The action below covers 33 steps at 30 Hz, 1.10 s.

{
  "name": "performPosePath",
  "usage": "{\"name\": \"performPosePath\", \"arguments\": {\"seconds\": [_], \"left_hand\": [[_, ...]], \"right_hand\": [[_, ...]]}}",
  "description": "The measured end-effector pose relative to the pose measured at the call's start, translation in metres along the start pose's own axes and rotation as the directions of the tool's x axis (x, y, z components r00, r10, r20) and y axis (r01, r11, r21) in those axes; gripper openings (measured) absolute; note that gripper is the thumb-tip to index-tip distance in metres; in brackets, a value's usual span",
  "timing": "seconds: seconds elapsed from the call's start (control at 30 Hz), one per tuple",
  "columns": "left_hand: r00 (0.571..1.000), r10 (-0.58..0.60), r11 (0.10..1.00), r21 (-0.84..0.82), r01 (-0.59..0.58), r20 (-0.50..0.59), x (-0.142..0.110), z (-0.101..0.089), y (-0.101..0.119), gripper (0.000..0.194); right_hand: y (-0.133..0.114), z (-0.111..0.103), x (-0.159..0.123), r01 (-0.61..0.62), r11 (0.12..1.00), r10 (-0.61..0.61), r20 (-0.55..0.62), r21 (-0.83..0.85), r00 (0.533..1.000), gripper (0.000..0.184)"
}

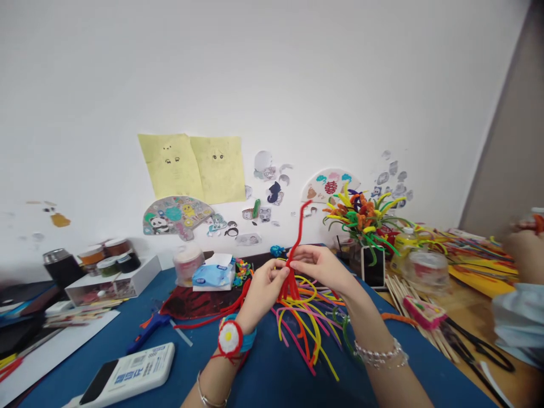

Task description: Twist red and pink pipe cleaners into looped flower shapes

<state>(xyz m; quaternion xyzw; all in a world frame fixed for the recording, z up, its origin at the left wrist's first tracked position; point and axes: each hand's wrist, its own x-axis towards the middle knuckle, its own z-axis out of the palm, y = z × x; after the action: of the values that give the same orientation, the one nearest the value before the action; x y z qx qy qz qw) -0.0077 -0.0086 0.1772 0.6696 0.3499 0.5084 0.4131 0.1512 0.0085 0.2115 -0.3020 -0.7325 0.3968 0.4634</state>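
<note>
Through the head camera I'm looking down across a blue-covered worktable (272, 374) below a white wall (272, 85), and I'm seeing the left hand (264, 289) and right hand (319, 271) working close together at the centre, both nearly closed in a pinch, their fingertips meeting on a bundle of red pipe cleaners (289, 286) whose longest red pipe cleaner (298, 235) is standing up above them, curving slightly at the top. A loose heap of yellow, orange, pink and green pipe cleaners (306, 323) is lying on the table just beneath the hands. A crocheted flower band (230, 338) is circling the left wrist, and a beaded bracelet (380, 354) is circling the right. Farther out, a white remote control (127, 377), a blue glue gun (148, 331) and a tissue pack (215, 273) are lying to the left, while a pipe-cleaner bouquet (365, 226) is standing beyond the right hand, and at the far right another person's hand (526, 252) is holding something small and red, too blurred for me to name
</note>
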Motion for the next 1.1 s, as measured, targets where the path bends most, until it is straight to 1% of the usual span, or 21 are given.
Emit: {"name": "performPosePath", "arguments": {"seconds": [0.07, 0.17, 0.27, 0.37, 0.43, 0.53, 0.67, 0.8, 0.9, 1.03, 1.1], "left_hand": [[1.000, 0.023, 1.000, -0.002, -0.023, 0.002, 0.001, -0.002, 0.001, 0.032], [0.999, 0.040, 0.998, 0.039, -0.041, 0.015, 0.001, -0.010, 0.005, 0.026], [0.996, -0.026, 1.000, 0.015, 0.025, 0.086, 0.001, -0.018, 0.009, 0.026], [0.987, -0.089, 0.992, -0.081, 0.100, 0.133, 0.000, -0.022, 0.010, 0.025], [0.983, -0.117, 0.982, -0.129, 0.136, 0.144, -0.001, -0.022, 0.010, 0.025], [0.980, -0.142, 0.976, -0.148, 0.162, 0.142, -0.001, -0.020, 0.011, 0.026], [0.986, -0.108, 0.985, -0.121, 0.124, 0.130, -0.001, -0.020, 0.010, 0.023], [0.988, -0.085, 0.992, -0.079, 0.096, 0.126, 0.000, -0.020, 0.009, 0.018], [0.988, -0.073, 0.994, -0.073, 0.083, 0.133, 0.000, -0.019, 0.007, 0.022], [0.996, 0.006, 1.000, -0.016, -0.004, 0.085, 0.002, -0.016, 0.006, 0.029], [0.997, 0.004, 1.000, 0.018, -0.005, 0.083, 0.002, -0.016, 0.006, 0.030]], "right_hand": [[0.004, -0.001, 0.002, 0.017, 1.000, -0.017, 0.026, 0.003, 1.000, 0.018], [0.004, -0.002, 0.001, 0.016, 1.000, -0.017, 0.064, 0.005, 0.998, 0.018], [0.001, -0.002, 0.000, -0.008, 1.000, 0.007, 0.098, 0.008, 0.995, 0.018], [-0.001, 0.000, -0.001, -0.028, 0.999, 0.025, 0.121, 0.022, 0.992, 0.019], [-0.001, 0.000, -0.001, -0.030, 0.999, 0.026, 0.112, 0.032, 0.993, 0.020], [0.000, 0.002, -0.001, -0.011, 1.000, 0.008, 0.093, 0.028, 0.996, 0.019], [-0.001, 0.004, -0.002, 0.012, 1.000, -0.011, 0.091, -0.008, 0.996, 0.016], [0.001, 0.003, 0.000, -0.017, 1.000, 0.013, 0.131, 0.026, 0.991, 0.017], [0.004, 0.001, 0.001, -0.030, 0.999, 0.023, 0.155, 0.041, 0.988, 0.021], [0.007, 0.002, 0.003, 0.007, 1.000, -0.010, 0.120, 0.024, 0.993, 0.025], [0.007, 0.005, 0.003, 0.032, 0.999, -0.034, 0.104, 0.019, 0.994, 0.023]]}}
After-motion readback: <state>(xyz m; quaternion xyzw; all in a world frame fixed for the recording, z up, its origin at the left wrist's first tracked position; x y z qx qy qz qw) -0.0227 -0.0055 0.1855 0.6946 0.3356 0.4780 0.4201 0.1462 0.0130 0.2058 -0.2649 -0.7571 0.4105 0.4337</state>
